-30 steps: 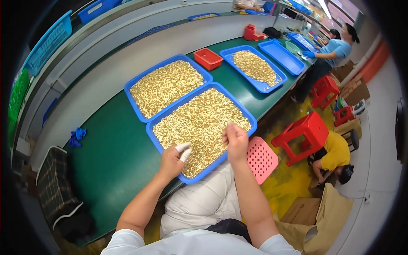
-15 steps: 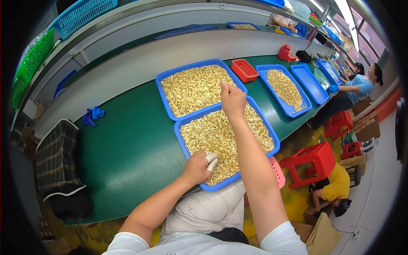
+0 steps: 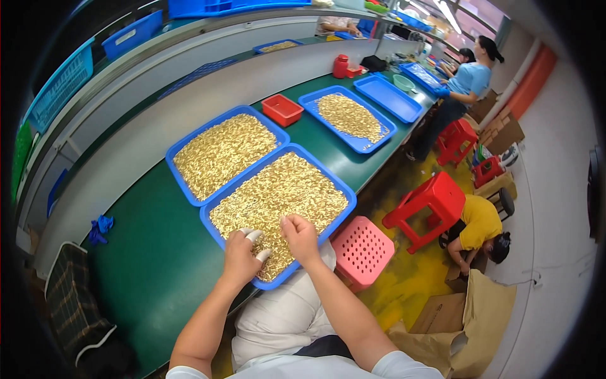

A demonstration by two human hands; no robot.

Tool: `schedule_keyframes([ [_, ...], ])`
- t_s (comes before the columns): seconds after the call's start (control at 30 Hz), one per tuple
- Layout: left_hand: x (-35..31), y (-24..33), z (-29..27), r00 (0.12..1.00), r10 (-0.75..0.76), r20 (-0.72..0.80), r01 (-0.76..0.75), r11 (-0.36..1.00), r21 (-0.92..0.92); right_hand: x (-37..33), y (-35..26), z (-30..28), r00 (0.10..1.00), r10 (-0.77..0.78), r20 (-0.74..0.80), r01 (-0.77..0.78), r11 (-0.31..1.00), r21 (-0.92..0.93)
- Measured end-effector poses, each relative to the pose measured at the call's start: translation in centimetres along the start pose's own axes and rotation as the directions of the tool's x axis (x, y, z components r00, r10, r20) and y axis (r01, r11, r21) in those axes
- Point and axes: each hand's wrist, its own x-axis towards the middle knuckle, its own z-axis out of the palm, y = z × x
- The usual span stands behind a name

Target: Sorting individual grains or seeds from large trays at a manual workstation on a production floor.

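A blue tray full of small gold-coloured metal pieces lies nearest to me. At its near left part is my left hand, with white finger cots on thumb and forefinger. Those two fingertips are apart, right at the pieces, and nothing shows between them. Just right of it, my right hand is bare and closed over the same tray, thumb against curled fingers. Whatever it may hold is too small or hidden to make out. Touching this tray on its far left side is a second blue tray, also filled with gold-coloured pieces.
Farther right on the green table are a small red bin, a part-filled blue tray and another blue tray. A pink stool and a red stool stand right. One person in yellow bends low; others work beyond.
My right hand has come back from the far tray to the near one, beside my left. My left thumb and forefinger have parted. The view has turned right.
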Motion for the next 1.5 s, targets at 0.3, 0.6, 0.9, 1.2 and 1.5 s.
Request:
schedule_keyframes([
  [0.3,2.6,-1.2,0.1,0.931,-0.141,0.336,0.096,0.984,0.148,-1.1,-0.3,0.5,0.979,-0.203,-0.032,0.194,0.966,-0.172],
  [0.6,3.6,-0.1,-0.8,0.94,-0.216,0.263,0.172,0.968,0.181,-1.5,-0.1,0.2,0.971,-0.238,-0.033,0.23,0.959,-0.167],
  [0.9,2.7,-1.0,-0.5,0.914,-0.16,0.373,0.058,0.961,0.27,-1.4,-1.1,0.8,0.973,-0.229,-0.019,0.223,0.962,-0.156],
  [1.2,3.3,-1.2,-0.9,0.982,-0.063,0.179,0.062,0.998,0.015,-1.3,0.0,0.3,0.97,-0.244,-0.01,0.24,0.96,-0.146],
  [1.5,3.1,-3.3,-0.7,0.911,-0.358,0.205,0.412,0.782,-0.467,-1.5,-0.7,0.3,0.958,-0.284,-0.025,0.277,0.949,-0.152],
])
